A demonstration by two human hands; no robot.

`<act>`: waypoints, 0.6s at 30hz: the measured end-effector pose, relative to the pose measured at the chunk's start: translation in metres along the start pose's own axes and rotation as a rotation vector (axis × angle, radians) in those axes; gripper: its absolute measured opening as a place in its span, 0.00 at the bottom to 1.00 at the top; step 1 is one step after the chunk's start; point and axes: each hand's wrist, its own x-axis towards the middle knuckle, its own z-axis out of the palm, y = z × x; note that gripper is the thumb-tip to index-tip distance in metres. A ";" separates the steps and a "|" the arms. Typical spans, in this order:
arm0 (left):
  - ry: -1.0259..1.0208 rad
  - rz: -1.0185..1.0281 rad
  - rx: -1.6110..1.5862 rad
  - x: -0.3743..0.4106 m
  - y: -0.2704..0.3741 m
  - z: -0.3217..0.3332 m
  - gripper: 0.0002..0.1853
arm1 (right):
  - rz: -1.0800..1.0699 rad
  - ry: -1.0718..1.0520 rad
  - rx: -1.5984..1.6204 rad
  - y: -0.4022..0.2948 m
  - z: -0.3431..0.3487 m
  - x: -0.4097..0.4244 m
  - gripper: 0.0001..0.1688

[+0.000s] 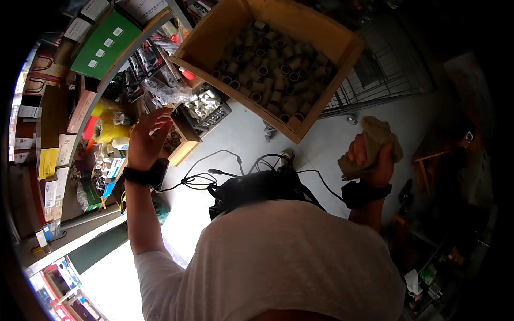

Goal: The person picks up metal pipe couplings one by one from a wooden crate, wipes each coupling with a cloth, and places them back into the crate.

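Note:
A crumpled brown cloth (381, 140) is gripped in my right hand (367, 156), with the fingers wrapped into its folds. My left hand (148, 138) is raised beside the shelves on the left, its fingers loosely curled and apart, with nothing visible in it. Ahead, between the two hands, is a wooden box (257, 112) without a lid. Many short grey tubular pipe fittings (277, 76) lie jumbled inside it. Neither hand touches the box. Dark bands with devices sit on both wrists.
Left shelves hold cartons, a green box (105, 46) and bagged goods. A black plastic crate (215, 116) of white fittings stands beside a smaller wooden box (184, 148). A wire cart (373, 80) is at the right. Black cables (198, 180) hang over the tiled floor (317, 148).

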 end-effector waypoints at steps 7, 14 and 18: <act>-0.378 0.126 0.360 0.107 0.102 0.023 0.17 | 0.095 0.011 0.004 -0.010 -0.083 0.048 0.39; -0.702 0.089 0.687 0.213 0.153 0.090 0.23 | 0.162 0.170 0.109 0.003 -0.125 0.068 0.27; -0.765 0.281 0.790 0.257 0.158 0.151 0.23 | 0.187 0.118 0.123 0.006 -0.147 0.068 0.33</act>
